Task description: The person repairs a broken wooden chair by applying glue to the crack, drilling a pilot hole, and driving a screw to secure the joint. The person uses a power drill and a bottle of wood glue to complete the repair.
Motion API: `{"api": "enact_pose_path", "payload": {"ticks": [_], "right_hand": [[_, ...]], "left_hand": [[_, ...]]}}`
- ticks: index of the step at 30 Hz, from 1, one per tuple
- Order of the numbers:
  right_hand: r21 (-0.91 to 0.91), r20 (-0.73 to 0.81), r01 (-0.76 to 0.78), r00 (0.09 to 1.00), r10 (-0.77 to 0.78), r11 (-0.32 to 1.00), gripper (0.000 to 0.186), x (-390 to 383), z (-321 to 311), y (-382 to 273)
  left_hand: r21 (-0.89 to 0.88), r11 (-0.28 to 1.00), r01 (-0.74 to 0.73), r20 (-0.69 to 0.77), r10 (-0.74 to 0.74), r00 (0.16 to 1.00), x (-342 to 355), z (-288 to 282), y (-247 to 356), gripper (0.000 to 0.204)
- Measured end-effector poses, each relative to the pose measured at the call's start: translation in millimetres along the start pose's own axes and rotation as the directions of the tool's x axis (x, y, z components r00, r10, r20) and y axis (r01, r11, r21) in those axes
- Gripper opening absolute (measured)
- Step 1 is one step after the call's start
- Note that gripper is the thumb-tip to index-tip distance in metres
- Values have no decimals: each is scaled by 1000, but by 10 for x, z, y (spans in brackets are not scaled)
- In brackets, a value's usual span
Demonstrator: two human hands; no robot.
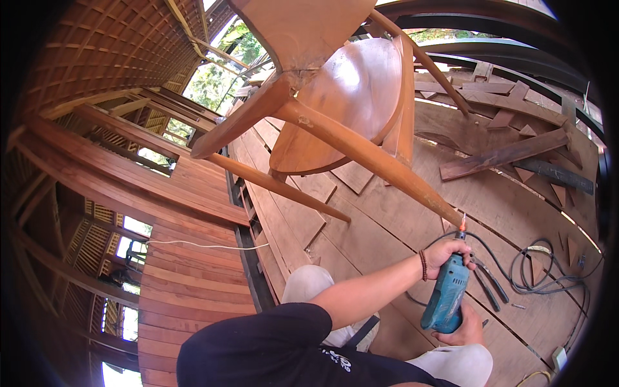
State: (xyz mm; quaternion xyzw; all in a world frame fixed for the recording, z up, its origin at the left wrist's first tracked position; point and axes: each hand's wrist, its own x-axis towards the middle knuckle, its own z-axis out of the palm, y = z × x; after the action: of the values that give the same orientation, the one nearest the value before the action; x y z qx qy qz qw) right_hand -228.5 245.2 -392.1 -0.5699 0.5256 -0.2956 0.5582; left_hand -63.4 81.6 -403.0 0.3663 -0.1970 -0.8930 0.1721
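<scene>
Wooden floor (380,258) beneath you; over its middle rises the chair (351,97), smooth curves, tapered legs. By the floor's right edge, a looped, rubbery cord (530,287) could snag if tugged. Toward the near-right corner, your teal drill (443,297): left hand (447,253) wrapped round its nose, right hand (465,330) curled about its rear. It's aimed at a leg's tip; slipping might gouge the wood.

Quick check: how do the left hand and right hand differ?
The left hand is at the front of the drill, the right hand at its rear. The left hand has a bracelet at its wrist; the right hand's wrist is hidden. Both hold the drill.
</scene>
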Motion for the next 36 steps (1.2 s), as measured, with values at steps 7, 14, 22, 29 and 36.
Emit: {"api": "enact_pose_path", "payload": {"ticks": [7, 14, 22, 29, 36], "right_hand": [[-235, -90, -33, 996, 12, 972, 89, -60, 294, 424], [-533, -122, 8, 989, -86, 846, 71, -116, 181, 469], [-553, -30, 38, 997, -65, 833, 52, -298, 547, 918], [-567, -81, 16, 994, -75, 823, 48, -286, 614, 1014], [-566, -71, -10, 997, -37, 824, 52, -336, 563, 1063]], "left_hand": [[191, 982, 8, -107, 12, 994, -45, -124, -165, 17], [-17, 998, 61, -183, -63, 981, 85, -380, -371, 20], [-73, 977, 199, -320, -212, 923, 114, -801, -858, 22], [-59, 967, 247, -331, -253, 909, 243, -835, -903, 24], [-22, 966, 256, -457, -237, 857, 378, -929, -1073, 27]]}}
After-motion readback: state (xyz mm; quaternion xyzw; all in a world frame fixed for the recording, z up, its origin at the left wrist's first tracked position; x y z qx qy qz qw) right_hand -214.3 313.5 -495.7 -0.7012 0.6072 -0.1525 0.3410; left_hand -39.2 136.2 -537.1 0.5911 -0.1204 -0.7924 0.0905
